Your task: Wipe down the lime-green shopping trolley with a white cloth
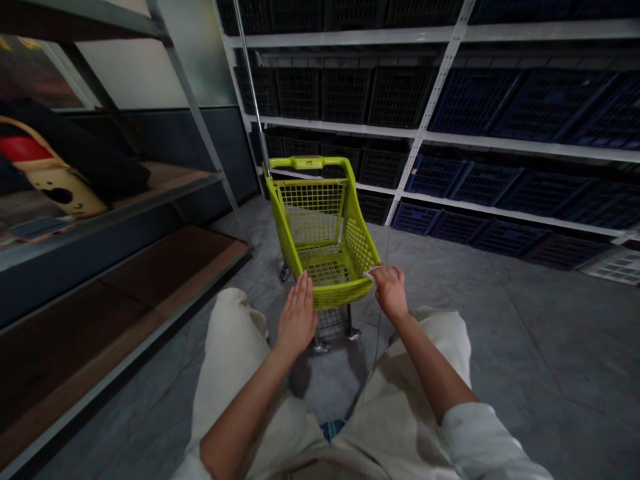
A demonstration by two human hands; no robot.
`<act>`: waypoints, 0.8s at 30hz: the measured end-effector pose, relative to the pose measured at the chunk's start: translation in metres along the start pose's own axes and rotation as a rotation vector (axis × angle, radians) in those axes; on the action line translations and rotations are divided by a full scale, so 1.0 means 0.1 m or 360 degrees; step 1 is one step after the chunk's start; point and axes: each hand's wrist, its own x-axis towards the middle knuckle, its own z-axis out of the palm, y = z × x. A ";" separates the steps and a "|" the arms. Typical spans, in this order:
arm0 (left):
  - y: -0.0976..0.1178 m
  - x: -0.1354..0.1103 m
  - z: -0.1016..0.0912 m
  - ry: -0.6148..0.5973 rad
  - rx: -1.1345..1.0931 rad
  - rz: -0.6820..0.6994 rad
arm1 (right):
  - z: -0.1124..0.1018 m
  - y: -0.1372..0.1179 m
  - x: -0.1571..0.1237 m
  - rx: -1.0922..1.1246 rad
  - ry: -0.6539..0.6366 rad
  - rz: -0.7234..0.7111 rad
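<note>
A small yellow-green plastic shopping cart (pixel 363 230) stands upright on the floor in front of me, between my knees. Its basket has latticed walls and holds nothing that I can see. My left hand (pixel 299 319) lies flat at the basket's front left corner, fingers stretched out together. At the front right of the rim, my right hand (pixel 391 291) is closed on a thin white wipe (pixel 370 273), pressing it to the edge. Most of the wipe is hidden under the fingers. A tall metal pole (pixel 250 73) rises from the left end of the cart's handle.
White metal racks (pixel 425 113) with several dark crates (pixel 467 100) line the back. On the left, a shelving unit (pixel 200 180) carries a yellow bag with a face (pixel 65 183) and a flat phone-like object (pixel 43 228). Grey floor (pixel 500 320) extends to the right.
</note>
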 end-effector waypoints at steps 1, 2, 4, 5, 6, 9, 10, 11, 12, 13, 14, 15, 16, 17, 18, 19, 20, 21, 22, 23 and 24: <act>-0.10 0.01 0.00 0.0008 0.0011 -0.0006 | 0.00 -0.08 0.00 0.0011 -0.0009 0.0000; -0.20 0.03 -0.01 0.0020 0.0023 -0.0016 | 0.01 -0.17 -0.01 0.0022 -0.0021 -0.0002; -0.41 0.06 -0.01 0.0027 0.0042 -0.0038 | 0.03 -0.37 -0.01 0.0052 -0.0043 -0.0012; -0.52 0.09 0.00 0.0024 0.0049 -0.0043 | 0.05 -0.48 -0.01 0.0070 -0.0046 -0.0014; -0.63 0.11 0.00 0.0016 0.0052 -0.0038 | 0.07 -0.59 0.00 0.0089 -0.0044 -0.0014; -0.97 0.21 0.00 -0.0021 0.0059 -0.0077 | 0.14 -0.97 0.02 0.0128 -0.0052 0.0001; -1.07 0.25 -0.01 -0.0043 0.0059 -0.0108 | 0.16 -1.09 0.04 0.0131 -0.0066 0.0010; -1.17 0.29 -0.02 -0.0069 0.0063 -0.0141 | 0.19 -1.22 0.06 0.0132 -0.0085 0.0014; -1.26 0.33 -0.03 -0.0094 0.0071 -0.0173 | 0.21 -1.34 0.08 0.0130 -0.0106 0.0015; -1.34 0.38 -0.04 -0.0120 0.0080 -0.0201 | 0.23 -1.45 0.10 0.0127 -0.0124 0.0008; -1.42 0.42 -0.05 -0.0153 0.0089 -0.0223 | 0.24 -1.56 0.12 0.0126 -0.0143 -0.0008; -1.48 0.46 -0.06 -0.0188 0.0097 -0.0249 | 0.25 -1.65 0.14 0.0130 -0.0163 -0.0031; -1.53 0.50 -0.07 -0.0218 0.0102 -0.0273 | 0.26 -1.73 0.16 0.0141 -0.0183 -0.0054; -1.56 0.54 -0.07 -0.0234 0.0103 -0.0286 | 0.27 -1.80 0.17 0.0160 -0.0203 -0.0074; -1.58 0.57 -0.07 -0.0244 0.0103 -0.0299 | 0.27 -1.86 0.18 0.0186 -0.0224 -0.0092; -1.59 0.60 -0.07 -0.0245 0.0102 -0.0312 | 0.28 -1.90 0.18 0.0219 -0.0243 -0.0109; -1.57 0.62 -0.06 -0.0240 0.0101 -0.0328 | 0.28 -1.93 0.17 0.0255 -0.0257 -0.0125; -1.54 0.62 -0.05 -0.0234 0.0101 -0.0349 | 0.29 -1.95 0.16 0.0293 -0.0263 -0.0144; -1.50 0.61 -0.03 -0.0227 0.0102 -0.0373 | 0.30 -1.95 0.14 0.0333 -0.0263 -0.0172; -1.44 0.59 -0.02 -0.0219 0.0103 -0.0394 | 0.31 -1.93 0.11 0.0371 -0.0257 -0.0208; -1.38 0.54 0.00 -0.0214 0.0099 -0.0399 | 0.33 -1.90 0.08 0.0405 -0.0248 -0.0253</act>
